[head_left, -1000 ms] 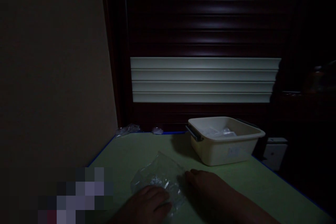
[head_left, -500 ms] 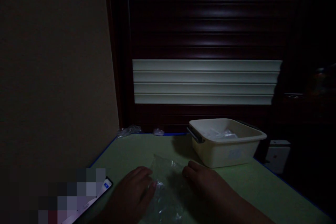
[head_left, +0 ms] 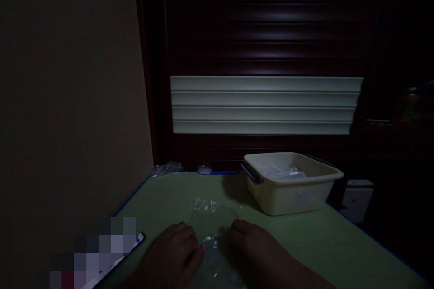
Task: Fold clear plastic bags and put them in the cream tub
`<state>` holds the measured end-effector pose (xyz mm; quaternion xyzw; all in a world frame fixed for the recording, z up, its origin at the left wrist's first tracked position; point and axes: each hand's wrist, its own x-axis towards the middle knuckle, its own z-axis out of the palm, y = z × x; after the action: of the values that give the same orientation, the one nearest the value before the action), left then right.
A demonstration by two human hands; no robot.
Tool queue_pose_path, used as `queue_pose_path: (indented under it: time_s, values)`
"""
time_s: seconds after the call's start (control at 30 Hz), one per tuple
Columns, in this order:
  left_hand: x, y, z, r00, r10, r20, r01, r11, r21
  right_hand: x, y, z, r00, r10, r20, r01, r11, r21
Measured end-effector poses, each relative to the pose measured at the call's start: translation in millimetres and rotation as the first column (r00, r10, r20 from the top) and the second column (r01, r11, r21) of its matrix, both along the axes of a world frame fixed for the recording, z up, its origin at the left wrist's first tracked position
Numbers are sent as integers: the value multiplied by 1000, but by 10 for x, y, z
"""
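Observation:
A clear plastic bag (head_left: 213, 221) lies on the green table (head_left: 169, 198) between my hands, its far end flat on the surface. My left hand (head_left: 176, 250) holds the left side of the bag, fingers curled and the thumb pointing to the middle. On the opposite side, my right hand (head_left: 252, 244) has its fingers bent together at the bag's right edge. The near part of the bag runs down out of the picture.
A cream basin (head_left: 294, 196) with dark handles stands at the back right, clear plastic inside. Crumpled clear plastic (head_left: 167, 168) lies at the back left edge. A phone (head_left: 135, 243), partly pixelated, is at the lower left. Beyond the right edge is a white box (head_left: 356, 201).
My right hand has moved a little left and toward me. My left hand has shifted slightly, and the bag's far end has changed its folds.

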<state>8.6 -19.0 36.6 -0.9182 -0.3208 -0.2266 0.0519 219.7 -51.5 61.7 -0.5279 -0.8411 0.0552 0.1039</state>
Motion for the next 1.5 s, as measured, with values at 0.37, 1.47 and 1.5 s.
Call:
queue_pose_path:
  time_s: [0.37,1.47,1.5]
  values:
    - [2,-46,-6,989,-110,102,102,992,77,208,-1,2,960,134,-244,-148,988,-41]
    - [-217,545,-416,882,267,388,-155,942,-297,292,431,-478,652,-116,-749,25,991,-132]
    - [-229,564,-429,870,288,399,-164,934,-317,296,430,-472,631,-115,-767,8,990,-142]
